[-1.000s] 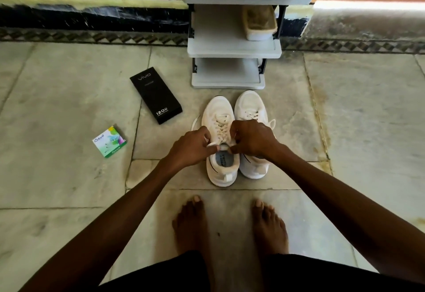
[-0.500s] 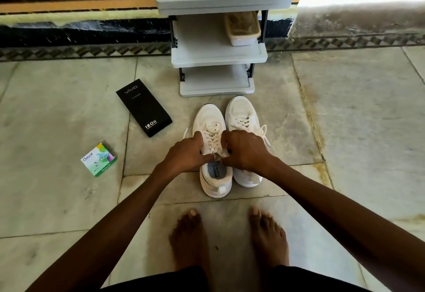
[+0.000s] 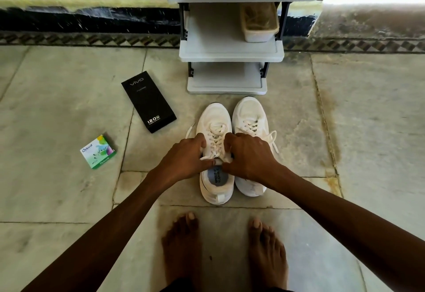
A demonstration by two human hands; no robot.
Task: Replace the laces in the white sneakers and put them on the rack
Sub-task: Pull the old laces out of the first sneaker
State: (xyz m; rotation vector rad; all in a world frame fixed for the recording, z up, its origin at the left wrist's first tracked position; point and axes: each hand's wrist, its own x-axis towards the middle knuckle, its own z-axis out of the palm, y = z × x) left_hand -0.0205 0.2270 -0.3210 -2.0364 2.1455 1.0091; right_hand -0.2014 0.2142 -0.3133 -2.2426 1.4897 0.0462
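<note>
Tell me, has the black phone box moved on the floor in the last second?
No. The black box lies left of the shoe rack, its left edge along the same floor seam as before; only the camera shifted.

sneakers [image 3: 216, 117] 2 | rack [image 3: 231, 55] 1 | boxes [image 3: 148, 102] 2 | tub [image 3: 259, 36] 1

black vivo box [image 3: 149, 102] on stone floor [image 3: 57, 107]; small green odonil box [image 3: 98, 151] near, apart.
</note>
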